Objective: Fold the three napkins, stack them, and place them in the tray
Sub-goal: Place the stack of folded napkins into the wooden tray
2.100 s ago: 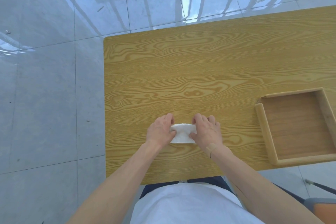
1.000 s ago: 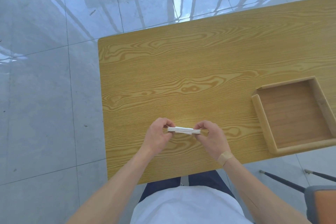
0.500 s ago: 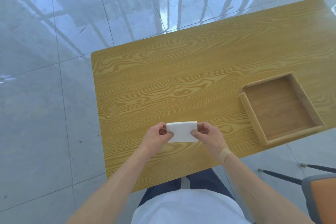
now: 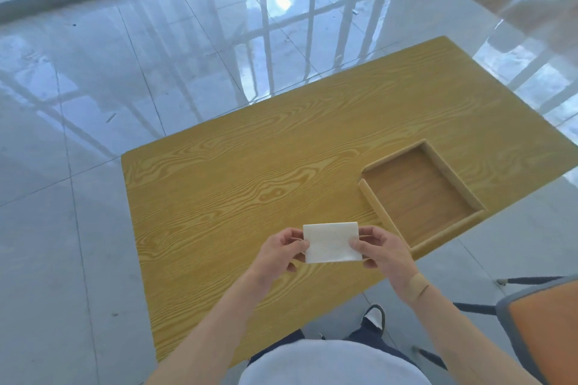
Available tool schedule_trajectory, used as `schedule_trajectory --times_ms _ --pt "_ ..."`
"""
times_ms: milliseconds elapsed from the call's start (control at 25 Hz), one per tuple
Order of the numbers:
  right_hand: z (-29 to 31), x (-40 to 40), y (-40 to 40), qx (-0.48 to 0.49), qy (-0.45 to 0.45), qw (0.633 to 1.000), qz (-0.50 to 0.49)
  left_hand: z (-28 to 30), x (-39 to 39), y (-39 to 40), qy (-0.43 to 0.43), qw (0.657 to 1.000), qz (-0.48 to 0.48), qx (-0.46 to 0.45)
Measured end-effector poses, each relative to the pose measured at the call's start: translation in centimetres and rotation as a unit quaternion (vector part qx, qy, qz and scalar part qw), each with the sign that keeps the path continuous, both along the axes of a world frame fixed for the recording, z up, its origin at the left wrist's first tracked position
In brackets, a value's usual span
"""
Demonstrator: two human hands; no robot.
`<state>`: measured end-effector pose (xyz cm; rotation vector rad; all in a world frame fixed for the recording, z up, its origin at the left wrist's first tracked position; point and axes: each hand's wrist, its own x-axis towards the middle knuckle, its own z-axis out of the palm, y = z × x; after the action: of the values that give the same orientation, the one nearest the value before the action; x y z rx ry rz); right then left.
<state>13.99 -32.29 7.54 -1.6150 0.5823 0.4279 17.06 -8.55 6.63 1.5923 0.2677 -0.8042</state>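
Note:
A stack of folded white napkins (image 4: 330,241) hangs a little above the wooden table (image 4: 237,184), its flat face turned up toward me. My left hand (image 4: 281,251) pinches its left end and my right hand (image 4: 380,248) pinches its right end. How many napkins are in the stack cannot be told from this angle. A shallow wooden tray (image 4: 370,200) with nothing in it lies to the right, just past my right hand.
An orange chair (image 4: 544,331) with a grey frame stands at the lower right beside the table. The table's near edge runs just below my hands, and glossy tiled floor surrounds it.
Both hands lifted the napkin stack off the table and tilted its flat face up. The camera view swung, so the tray now lies closer to my right hand.

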Motion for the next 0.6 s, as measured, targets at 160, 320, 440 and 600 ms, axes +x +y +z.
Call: schedule_trajectory --times_ms 160,320,440,600 --pt "1.3 -1.2 -6.7 -0.004 -0.031 0.999 -0.038 1.5 0.6 -6.7 -0.029 0.999 -0.033 -0.011" --pt "2.2 -2.4 -13.7 0.000 -0.047 0.997 -0.057 2.6 0.4 -14.2 -0.037 0.999 -0.039 -0.002" --pt "2.6 -2.9 -17.9 -0.008 -0.046 0.996 -0.074 2.9 0.1 -18.9 -0.035 0.998 -0.038 0.026" --pt "3.2 -3.0 -22.2 -0.009 -0.046 0.994 -0.103 3.3 0.0 -24.0 -0.037 0.998 -0.029 0.045"
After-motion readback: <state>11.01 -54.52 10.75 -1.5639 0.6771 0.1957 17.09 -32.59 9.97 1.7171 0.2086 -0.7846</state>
